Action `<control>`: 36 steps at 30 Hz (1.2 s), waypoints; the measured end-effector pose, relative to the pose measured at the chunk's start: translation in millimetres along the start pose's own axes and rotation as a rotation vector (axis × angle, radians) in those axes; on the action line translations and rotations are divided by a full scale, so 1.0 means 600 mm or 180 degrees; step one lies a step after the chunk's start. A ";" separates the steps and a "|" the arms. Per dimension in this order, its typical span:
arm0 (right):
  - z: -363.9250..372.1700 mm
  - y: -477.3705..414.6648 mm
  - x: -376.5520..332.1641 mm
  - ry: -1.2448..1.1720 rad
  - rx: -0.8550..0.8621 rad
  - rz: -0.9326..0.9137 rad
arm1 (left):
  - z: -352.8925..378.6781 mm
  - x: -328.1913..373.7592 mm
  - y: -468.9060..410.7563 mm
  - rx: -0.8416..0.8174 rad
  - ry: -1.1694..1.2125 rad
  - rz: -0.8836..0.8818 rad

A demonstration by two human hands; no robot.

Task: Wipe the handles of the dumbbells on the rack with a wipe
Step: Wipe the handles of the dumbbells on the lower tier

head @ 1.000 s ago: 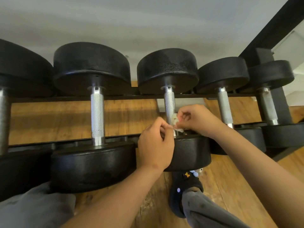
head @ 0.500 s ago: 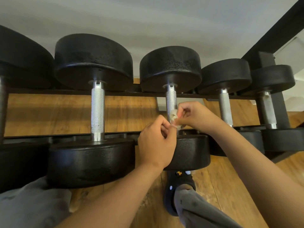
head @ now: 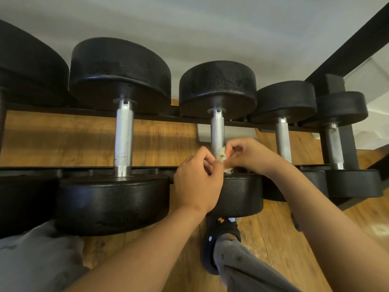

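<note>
Together, left hand (head: 197,182) and right hand (head: 250,155) pinch the wipe (head: 222,155) against the handle (head: 217,131).

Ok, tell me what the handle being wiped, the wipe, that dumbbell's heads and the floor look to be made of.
Handle: bare metal, likely steel; silvery, finely knurled, with bright glints. Wipe: pale, crumpled, thin; paper or cloth, unclear. Heads: black, matte, pebbly; coated cast iron or rubber, hard to tell. Floor: warm brown planks with grain lines; wood or wood-look laminate.
</note>
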State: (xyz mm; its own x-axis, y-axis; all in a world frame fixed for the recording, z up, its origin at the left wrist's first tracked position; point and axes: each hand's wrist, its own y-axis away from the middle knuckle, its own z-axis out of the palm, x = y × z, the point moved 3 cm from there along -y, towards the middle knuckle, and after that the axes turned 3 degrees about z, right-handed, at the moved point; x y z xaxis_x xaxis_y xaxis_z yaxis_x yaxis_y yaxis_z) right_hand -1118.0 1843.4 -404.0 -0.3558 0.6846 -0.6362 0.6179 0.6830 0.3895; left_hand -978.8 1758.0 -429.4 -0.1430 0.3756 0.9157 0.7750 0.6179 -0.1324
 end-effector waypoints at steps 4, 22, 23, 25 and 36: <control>-0.004 -0.011 -0.009 -0.0381 0.0754 -0.0059 | 0.001 0.000 -0.002 0.0007 -0.0019 -0.0013; -0.011 -0.031 -0.024 -0.1198 0.0923 0.0406 | -0.002 0.006 0.000 -0.0082 -0.0107 -0.0156; -0.012 -0.034 -0.026 -0.1281 0.0983 0.0436 | -0.002 0.005 0.000 -0.0077 -0.0107 -0.0153; -0.014 -0.045 -0.033 -0.1431 0.1426 0.0439 | -0.002 0.005 0.000 -0.0059 -0.0081 -0.0145; -0.017 -0.058 -0.050 -0.1765 0.1424 0.0846 | -0.002 0.006 0.000 -0.0053 -0.0084 -0.0095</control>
State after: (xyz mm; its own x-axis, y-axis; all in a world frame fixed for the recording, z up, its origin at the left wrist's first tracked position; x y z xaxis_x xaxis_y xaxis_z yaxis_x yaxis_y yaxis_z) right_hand -1135.8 1801.9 -391.8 0.1762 0.5028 -0.8462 0.9010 0.2638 0.3444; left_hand -978.8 1758.7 -425.7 -0.1823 0.3755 0.9087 0.7802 0.6176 -0.0987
